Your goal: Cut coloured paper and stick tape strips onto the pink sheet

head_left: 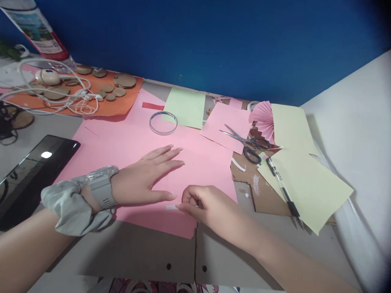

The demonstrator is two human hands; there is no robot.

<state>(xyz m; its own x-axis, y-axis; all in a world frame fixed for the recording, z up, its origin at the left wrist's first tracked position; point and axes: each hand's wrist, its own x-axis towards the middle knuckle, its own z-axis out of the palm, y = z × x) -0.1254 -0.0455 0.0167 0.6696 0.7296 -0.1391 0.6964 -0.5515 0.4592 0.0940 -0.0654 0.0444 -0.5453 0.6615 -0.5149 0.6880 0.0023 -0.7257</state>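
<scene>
From afar I'm resting my left hand (146, 179), fingers spread, on the pink sheet (119, 140), while my right hand (203, 201) is pinching a small white strip (170, 207) near the sheet's six o'clock edge. The grey surface (137, 250) is lying beneath, an orange sheet (126, 102) is sitting at ten, and a blue wall (195, 44) is rising at twelve.

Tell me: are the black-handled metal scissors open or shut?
Open, slightly: the black-handled metal scissors have separated blades over the small pink paper sheet.
</scene>
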